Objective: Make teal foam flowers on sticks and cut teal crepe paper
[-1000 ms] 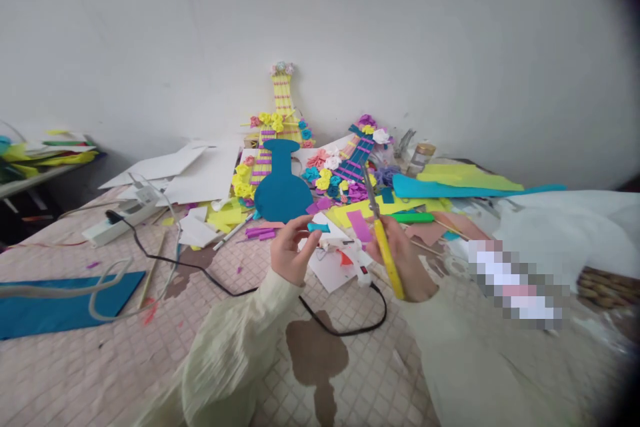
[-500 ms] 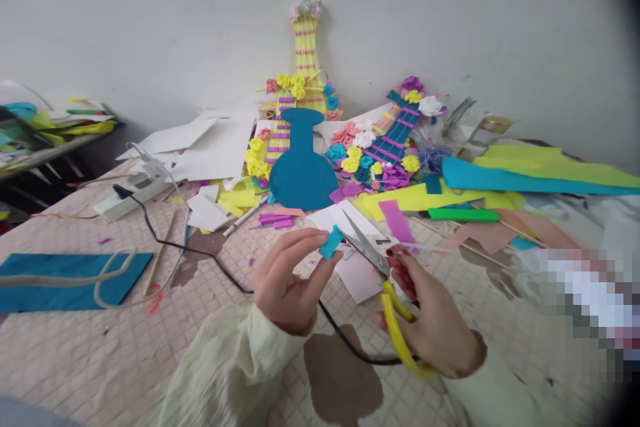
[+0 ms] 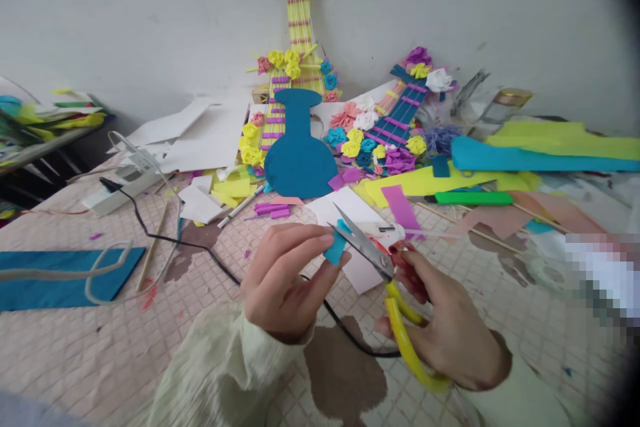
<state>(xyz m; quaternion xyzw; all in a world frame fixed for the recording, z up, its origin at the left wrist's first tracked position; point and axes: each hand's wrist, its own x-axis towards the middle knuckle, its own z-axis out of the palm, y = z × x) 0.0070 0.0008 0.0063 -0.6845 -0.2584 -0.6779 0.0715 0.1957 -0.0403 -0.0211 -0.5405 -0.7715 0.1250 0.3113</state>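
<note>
My left hand [image 3: 287,280] pinches a small turquoise piece of crepe paper [image 3: 336,250] between thumb and fingertips. In my right hand [image 3: 445,313] is a pair of scissors [image 3: 367,253] with yellow handles, their blades parted. The blades reach across the upper part of the paper, close to my left fingertips. Behind both hands, a dark blue guitar-shaped cutout [image 3: 301,160] leans upright against decorated pieces. White paper [image 3: 363,273] lies under the scissors, and a glue gun tip with a red part shows partly behind my right fingers.
Decorated paper guitars [image 3: 397,113] with crepe flowers lean at the wall. A white power strip [image 3: 123,187] and black cable [image 3: 215,253] lie left. A green cutter [image 3: 473,198], wooden sticks and turquoise paper [image 3: 540,157] lie right. Blue paper [image 3: 65,273] is at the far left.
The scissors have come left onto the turquoise paper, with the blades now spread around its upper part. The camera view has tilted slightly downward.
</note>
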